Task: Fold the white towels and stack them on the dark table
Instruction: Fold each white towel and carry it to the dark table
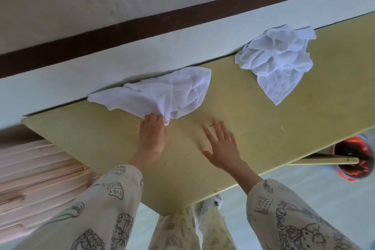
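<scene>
Gripping the near towel (pixel 162 91) seemingly by its corner, the left hand (pixel 152 134) lay on the counter (pixel 253 128); the right hand (pixel 221 148) hovered open, crumpled towel (pixel 278 61) at two o'clock.

A pale wall (pixel 101 2) with a dark brown stripe (pixel 162 20) ran behind, stacked pinkish boards (pixel 30 168) lay low at the left, and a red-lined bucket (pixel 353 158) stood on the pale floor (pixel 304 178) at the right.

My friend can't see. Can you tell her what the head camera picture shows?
The left hand pinches a crumpled white towel on a yellowish table. The right hand is spread open. Another crumpled towel lies farther right.
</scene>
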The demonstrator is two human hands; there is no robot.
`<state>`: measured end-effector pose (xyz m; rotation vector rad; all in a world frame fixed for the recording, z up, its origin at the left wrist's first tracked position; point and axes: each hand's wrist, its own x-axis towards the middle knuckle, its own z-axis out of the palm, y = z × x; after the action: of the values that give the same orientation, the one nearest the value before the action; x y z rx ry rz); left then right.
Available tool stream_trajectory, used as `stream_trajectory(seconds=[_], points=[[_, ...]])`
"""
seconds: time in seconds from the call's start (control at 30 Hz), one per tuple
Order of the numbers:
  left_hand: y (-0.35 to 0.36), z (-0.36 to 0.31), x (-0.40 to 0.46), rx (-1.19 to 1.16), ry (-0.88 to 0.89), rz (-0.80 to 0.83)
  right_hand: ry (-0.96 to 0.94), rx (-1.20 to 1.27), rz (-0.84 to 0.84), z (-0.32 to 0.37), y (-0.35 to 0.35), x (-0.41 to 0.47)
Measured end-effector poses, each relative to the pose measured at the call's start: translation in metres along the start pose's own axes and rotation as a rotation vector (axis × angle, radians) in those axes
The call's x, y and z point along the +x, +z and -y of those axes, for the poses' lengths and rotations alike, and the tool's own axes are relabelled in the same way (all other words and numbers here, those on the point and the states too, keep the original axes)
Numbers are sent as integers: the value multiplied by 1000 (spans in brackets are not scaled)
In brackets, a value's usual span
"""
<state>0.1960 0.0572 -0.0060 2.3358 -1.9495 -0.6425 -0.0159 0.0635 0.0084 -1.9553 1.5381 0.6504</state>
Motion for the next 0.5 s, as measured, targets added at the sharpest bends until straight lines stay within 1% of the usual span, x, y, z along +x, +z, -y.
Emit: stream_trajectory(seconds=[0.07, 0.17, 0.2, 0.27, 0.3, 0.33, 0.4, 0.43, 0.5], points=[[-7, 3, -1, -41, -17, 16, -2, 9, 22, 0, -3, 0], [-27, 2, -2, -87, -9, -49, 11, 49, 53, 3, -17, 2], [-37, 1, -3, -142, 1, -79, 25, 98, 41, 5, -25, 3], [-65, -6, -6, -326, 31, -136, 38, 270, -67, 11, -45, 3], [-82, -11, -8, -417, 41, -142, 6, 361, -151, 15, -57, 3], [-99, -18, -10, -482, 50, -122, -67, 424, -242, 19, -68, 3], [-133, -34, -16, -532, 85, -55, -268, 457, -396, 28, -93, 0], [-147, -44, -20, -540, 112, -43, -357, 436, -439, 32, -105, -2], [-170, -64, -29, -563, 161, -57, -456, 367, -443, 37, -126, -10]])
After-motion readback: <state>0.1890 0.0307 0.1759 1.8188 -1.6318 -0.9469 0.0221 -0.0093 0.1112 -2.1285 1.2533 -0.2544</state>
